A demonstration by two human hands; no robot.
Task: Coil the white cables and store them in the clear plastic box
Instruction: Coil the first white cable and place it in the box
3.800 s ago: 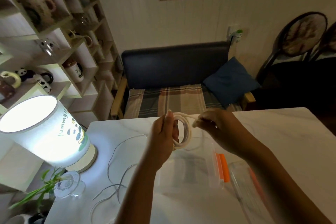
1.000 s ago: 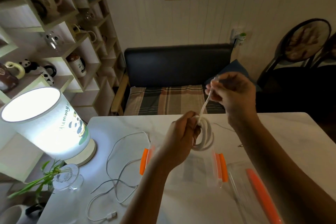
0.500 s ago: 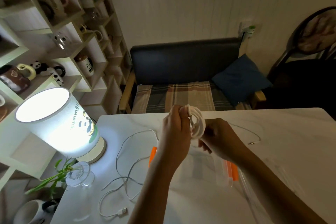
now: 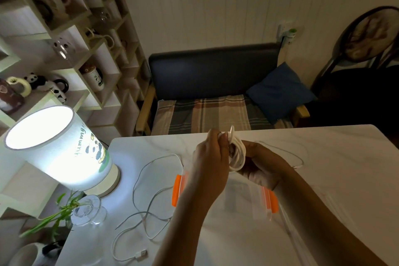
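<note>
A coiled white cable is held up above the table between both hands. My left hand pinches the coil's top left side. My right hand cups the coil from the right and below. Under the hands sits the clear plastic box with orange latches at its left and right ends. A loose white cable sprawls on the table to the left, its plug near the front edge. Another thin cable lies behind my right hand.
A lit drum lamp with a panda print stands at the table's left end, with a small glass vase and green plant in front of it. The box's clear lid lies at the right. Shelves and a sofa stand beyond the white table.
My right hand pulled the cable's end up high, then came down and closed around the coil. The coil is now bunched tighter between both hands.
</note>
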